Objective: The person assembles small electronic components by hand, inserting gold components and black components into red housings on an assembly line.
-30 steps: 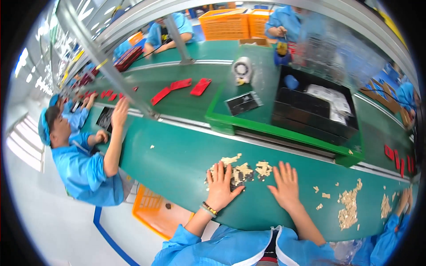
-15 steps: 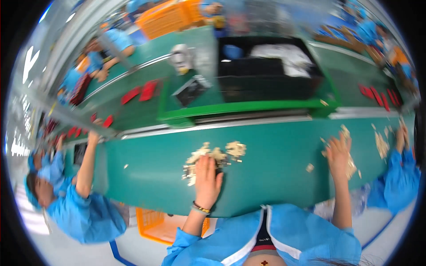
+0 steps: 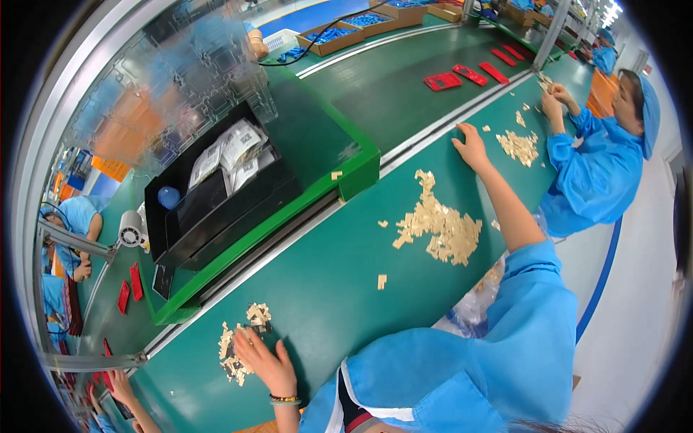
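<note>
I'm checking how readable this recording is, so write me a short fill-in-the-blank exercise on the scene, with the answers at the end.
1. Of the person's left hand and right hand, only the ____ one has its fingers over cream pieces.
2. The largest cream pile lies nearer the person's ____ hand.
3. The flat cases on the belt are coloured ____.
4. The round thing in the black box is coloured ____.
Missing words: left; right; red; blue.

Smooth green worktop (image 3: 328, 310), matt beige pieces (image 3: 447, 229) (material unclear), blue cloth sleeve (image 3: 534, 289), metal rail (image 3: 422, 143)
</note>
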`<state>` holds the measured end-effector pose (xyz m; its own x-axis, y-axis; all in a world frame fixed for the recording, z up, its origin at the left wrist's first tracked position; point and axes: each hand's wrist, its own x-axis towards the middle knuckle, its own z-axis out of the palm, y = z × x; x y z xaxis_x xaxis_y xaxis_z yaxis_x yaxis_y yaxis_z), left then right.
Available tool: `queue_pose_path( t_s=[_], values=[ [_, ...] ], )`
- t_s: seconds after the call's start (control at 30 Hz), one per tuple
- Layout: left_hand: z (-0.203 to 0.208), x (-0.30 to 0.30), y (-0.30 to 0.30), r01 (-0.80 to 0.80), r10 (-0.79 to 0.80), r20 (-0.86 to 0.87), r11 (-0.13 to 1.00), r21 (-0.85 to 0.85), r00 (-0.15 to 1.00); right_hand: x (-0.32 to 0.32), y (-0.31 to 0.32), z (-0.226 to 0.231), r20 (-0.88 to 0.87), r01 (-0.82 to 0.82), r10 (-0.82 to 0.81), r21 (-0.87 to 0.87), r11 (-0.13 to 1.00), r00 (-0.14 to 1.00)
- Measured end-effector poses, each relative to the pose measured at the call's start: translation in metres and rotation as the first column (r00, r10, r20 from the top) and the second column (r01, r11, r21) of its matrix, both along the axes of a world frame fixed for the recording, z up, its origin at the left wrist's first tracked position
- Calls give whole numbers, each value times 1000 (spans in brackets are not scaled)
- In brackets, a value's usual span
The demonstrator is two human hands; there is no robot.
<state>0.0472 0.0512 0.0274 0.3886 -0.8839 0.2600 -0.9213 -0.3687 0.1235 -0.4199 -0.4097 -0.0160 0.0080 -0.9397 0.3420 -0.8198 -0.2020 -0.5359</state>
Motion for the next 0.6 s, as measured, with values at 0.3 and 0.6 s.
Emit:
queue_pose_path(
  t_s=[0.3, 0.6],
  values=[
    [-18, 8, 9, -315, 308, 78, 944, 97, 948, -26, -144, -31, -68, 267, -293, -261, 928, 954],
    [-16, 6, 7, -377, 374, 45, 924, 61, 926, -132, -265, -36, -606, 353, -479, -325, 878, 635]
  ],
)
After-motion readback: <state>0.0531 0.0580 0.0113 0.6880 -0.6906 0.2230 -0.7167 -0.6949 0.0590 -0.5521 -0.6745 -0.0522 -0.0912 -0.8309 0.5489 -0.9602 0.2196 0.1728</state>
